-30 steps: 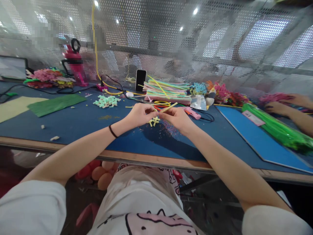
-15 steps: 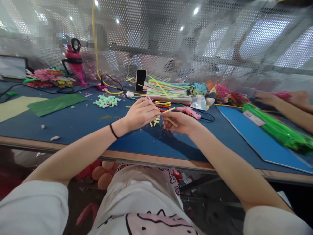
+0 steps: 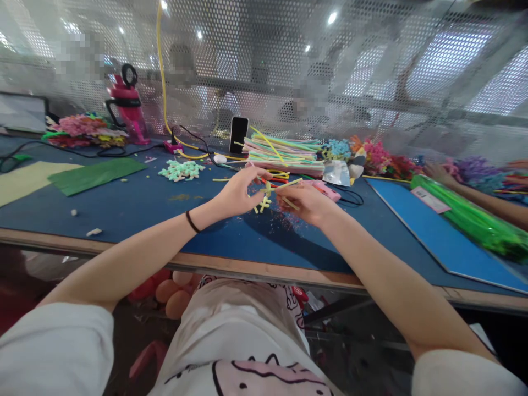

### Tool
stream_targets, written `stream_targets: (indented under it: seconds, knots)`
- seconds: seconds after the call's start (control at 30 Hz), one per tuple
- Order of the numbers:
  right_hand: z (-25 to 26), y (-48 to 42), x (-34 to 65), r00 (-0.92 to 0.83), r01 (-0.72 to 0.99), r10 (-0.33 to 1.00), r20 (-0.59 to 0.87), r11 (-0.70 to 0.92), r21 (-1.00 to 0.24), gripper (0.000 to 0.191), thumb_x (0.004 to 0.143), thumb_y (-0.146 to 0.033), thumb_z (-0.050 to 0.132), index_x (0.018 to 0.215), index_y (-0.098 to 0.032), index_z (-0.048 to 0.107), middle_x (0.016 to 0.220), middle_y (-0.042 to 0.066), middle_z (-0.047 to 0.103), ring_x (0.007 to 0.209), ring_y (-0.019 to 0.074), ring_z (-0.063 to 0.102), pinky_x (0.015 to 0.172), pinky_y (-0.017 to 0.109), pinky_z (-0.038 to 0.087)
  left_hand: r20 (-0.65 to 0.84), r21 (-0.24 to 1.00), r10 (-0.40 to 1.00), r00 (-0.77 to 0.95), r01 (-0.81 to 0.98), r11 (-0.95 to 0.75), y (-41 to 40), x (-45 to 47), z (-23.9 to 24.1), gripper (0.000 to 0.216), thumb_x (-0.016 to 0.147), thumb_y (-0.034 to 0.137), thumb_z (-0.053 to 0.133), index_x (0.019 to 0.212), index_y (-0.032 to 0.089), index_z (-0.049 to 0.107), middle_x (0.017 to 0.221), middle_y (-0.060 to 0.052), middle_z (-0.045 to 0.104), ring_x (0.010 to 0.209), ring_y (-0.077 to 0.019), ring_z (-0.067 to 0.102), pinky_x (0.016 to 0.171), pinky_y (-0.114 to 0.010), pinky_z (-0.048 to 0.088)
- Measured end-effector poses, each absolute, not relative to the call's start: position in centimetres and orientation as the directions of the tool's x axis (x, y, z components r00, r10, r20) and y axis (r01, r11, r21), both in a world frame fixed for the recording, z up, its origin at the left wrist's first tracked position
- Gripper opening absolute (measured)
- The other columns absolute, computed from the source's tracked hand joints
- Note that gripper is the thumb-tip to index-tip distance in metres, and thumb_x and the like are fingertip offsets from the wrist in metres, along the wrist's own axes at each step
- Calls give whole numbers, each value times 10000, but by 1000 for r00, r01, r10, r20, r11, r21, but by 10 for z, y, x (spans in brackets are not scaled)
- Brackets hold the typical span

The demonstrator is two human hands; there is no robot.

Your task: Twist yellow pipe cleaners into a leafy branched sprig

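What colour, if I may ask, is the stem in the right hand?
The stem is pale yellow, seen best in the head view.

A grey metal screen wall (image 3: 256,27) punched with rows of small round holes closes off the far side, running from left to right. Several small bright white lights (image 3: 332,17) dot its upper part, and a broad pale slanting patch of daylight-like glow (image 3: 449,55) shows at the far right. Blurred shapes lie beyond the mesh. In front stands a long table with a matt dark blue top (image 3: 136,220) and a light brown wooden front edge (image 3: 264,265). Below, at the near right, a dark straight bar (image 3: 338,309) crosses above a dim grey floor (image 3: 342,363) strewn with scraps.
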State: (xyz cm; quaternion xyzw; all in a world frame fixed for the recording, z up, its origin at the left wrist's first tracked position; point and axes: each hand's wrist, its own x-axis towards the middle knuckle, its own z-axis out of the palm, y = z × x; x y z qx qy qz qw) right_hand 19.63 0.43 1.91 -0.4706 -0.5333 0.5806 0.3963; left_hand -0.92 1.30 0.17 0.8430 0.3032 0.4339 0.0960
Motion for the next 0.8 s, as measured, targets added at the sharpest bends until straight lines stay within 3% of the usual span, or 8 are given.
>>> stream_targets:
  seconds: [0.13, 0.27, 0.37, 0.47, 0.57, 0.63, 0.7, 0.8]
  knots:
    - [20, 9, 201, -354, -72, 878, -321, -369, -927, 154, 684, -238, 787, 657, -177, 649, 623, -20, 611, 569, 106, 535, 605, 275, 470, 714, -92, 291, 637, 497, -863, 9, -19, 9, 280, 900, 203, 549, 1158, 252, 645, 1221, -42, 683, 1123, -223, 536, 1052, -437, 317]
    - [23, 5, 198, -383, -78, 856, -348, -405, -911, 133, 702, -225, 774, 679, -174, 654, 642, -18, 618, 578, 106, 544, 608, 275, 473, 708, -172, 238, 665, 489, -855, 11, -23, 11, 217, 948, 260, 528, 1097, 283, 684, 1106, -6, 737, 1019, -195, 563, 1023, -415, 319]
    - [22, 1, 194, -334, -37, 913, -235, -261, -965, 181, 652, -273, 817, 673, -172, 669, 647, -10, 621, 595, 109, 538, 587, 260, 441, 749, -56, 304, 588, 513, -856, 12, -18, 7, 197, 940, 303, 541, 1001, 252, 721, 971, -24, 755, 949, -197, 580, 969, -405, 357]
    - [18, 1, 192, -249, 78, 968, 34, 55, -995, 219, 627, -332, 833, 720, -170, 720, 692, 17, 665, 647, 131, 562, 626, 269, 445, 746, 277, 528, 405, 532, -800, 12, -9, 4, 228, 885, 361, 597, 804, 197, 733, 766, -32, 720, 781, -180, 587, 813, -351, 421]
    - [16, 1, 191, -222, 231, 933, 284, 333, -914, 202, 675, -350, 799, 787, -188, 753, 793, 37, 723, 763, 185, 617, 749, 316, 483, 475, 748, 828, 298, 360, -558, 12, -3, 2, 287, 821, 425, 648, 738, 161, 722, 661, -22, 666, 621, -132, 544, 625, -278, 413]
    - [15, 0, 191, -234, 300, 902, 364, 423, -855, 191, 709, -357, 772, 812, -196, 760, 849, 47, 740, 842, 221, 638, 799, 343, 489, 263, 910, 907, 329, 227, -347, 13, -2, 1, 322, 794, 464, 665, 751, 149, 720, 664, -28, 659, 593, -117, 532, 587, -260, 411]
    - [16, 0, 190, -216, 296, 910, 355, 407, -864, 191, 713, -352, 764, 815, -191, 762, 849, 50, 740, 843, 222, 642, 796, 342, 490, 217, 943, 911, 350, 165, -288, 14, -2, 1, 330, 790, 468, 665, 816, 144, 717, 742, -49, 684, 622, -119, 556, 609, -263, 438]
    - [17, 1, 191, -135, 172, 976, 168, 190, -967, 185, 658, -329, 795, 741, -172, 745, 750, 40, 709, 710, 167, 606, 694, 302, 476, 514, 762, 778, 361, 224, -608, 15, -7, 1, 333, 795, 357, 673, 1064, 161, 682, 1071, -97, 705, 849, -164, 624, 774, -311, 482]
